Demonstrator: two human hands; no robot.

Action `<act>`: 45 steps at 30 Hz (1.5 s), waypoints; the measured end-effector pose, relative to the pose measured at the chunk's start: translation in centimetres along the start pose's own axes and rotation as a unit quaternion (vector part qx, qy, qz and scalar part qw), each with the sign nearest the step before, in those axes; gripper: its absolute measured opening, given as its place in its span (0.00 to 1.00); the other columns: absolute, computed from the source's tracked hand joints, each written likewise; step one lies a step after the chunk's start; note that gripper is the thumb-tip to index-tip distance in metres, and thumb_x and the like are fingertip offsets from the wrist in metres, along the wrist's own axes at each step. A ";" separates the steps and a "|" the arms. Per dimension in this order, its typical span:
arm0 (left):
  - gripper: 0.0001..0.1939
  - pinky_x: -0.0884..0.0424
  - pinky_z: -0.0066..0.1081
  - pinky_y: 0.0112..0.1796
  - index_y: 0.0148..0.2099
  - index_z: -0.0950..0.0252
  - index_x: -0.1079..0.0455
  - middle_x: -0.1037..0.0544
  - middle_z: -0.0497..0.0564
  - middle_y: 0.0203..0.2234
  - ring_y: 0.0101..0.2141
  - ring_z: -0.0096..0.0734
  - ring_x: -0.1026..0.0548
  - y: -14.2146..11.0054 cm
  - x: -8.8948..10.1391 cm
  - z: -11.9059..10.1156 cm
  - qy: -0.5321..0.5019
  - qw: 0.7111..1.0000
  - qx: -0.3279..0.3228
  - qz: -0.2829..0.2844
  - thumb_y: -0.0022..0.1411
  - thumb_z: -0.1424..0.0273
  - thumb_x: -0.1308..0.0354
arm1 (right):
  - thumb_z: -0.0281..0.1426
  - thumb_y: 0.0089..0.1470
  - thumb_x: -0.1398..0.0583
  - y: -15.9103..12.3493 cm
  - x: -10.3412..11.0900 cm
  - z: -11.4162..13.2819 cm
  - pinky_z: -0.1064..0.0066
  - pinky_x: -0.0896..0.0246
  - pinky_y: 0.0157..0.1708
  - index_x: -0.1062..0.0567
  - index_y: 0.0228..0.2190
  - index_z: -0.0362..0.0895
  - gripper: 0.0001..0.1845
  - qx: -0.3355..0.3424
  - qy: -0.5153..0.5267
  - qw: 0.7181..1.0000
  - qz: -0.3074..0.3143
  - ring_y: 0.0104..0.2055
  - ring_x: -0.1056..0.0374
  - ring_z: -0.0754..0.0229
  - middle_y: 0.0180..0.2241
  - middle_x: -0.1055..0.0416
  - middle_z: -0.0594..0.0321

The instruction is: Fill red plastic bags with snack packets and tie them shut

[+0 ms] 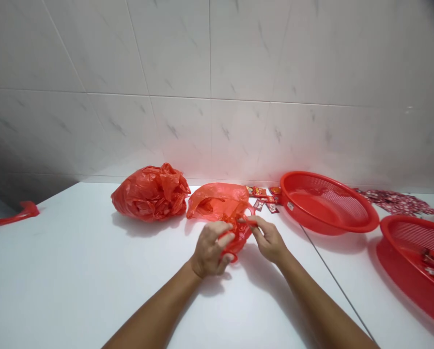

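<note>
A thin red plastic bag (220, 191) lies in the middle of the white table, its upper part spread out and its near end bunched between my hands. My left hand (211, 249) is closed on the bunched plastic at the left, with a loop of the bag showing by its fingers. From the right, my right hand (270, 238) pinches a strip of the same bag between thumb and fingers. What the bag holds, if anything, cannot be made out.
A full, crumpled red plastic bag (149, 194) sits at left. Small red packets (266, 198) lie near the wall. Two red plastic baskets (326, 203) stand at right, the nearer one with packets inside. A patterned cloth (398, 201) lies behind; red plastic (28, 210) hangs at far left.
</note>
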State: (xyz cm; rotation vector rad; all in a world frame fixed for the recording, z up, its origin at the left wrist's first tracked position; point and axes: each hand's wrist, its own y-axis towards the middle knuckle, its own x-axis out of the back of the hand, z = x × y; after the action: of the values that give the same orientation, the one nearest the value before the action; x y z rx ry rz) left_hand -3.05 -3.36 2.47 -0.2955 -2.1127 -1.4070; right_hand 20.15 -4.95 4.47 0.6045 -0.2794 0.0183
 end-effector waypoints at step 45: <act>0.27 0.26 0.46 0.42 0.36 0.68 0.18 0.17 0.66 0.38 0.40 0.53 0.18 2.2 -1.8 -3.7 0.291 0.864 0.272 0.307 0.74 0.63 0.56 | 0.39 0.71 0.50 -2.1 -1.9 1.7 0.61 0.32 0.42 0.21 0.41 0.41 0.22 -0.315 -0.294 0.899 0.084 0.43 0.22 0.47 0.41 0.19 0.48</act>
State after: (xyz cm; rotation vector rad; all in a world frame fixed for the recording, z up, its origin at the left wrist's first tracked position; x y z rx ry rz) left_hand 0.70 -5.53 4.19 -0.2412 -1.5975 -0.4143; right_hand 18.06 -7.50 4.13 -0.0833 -0.8859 -0.0897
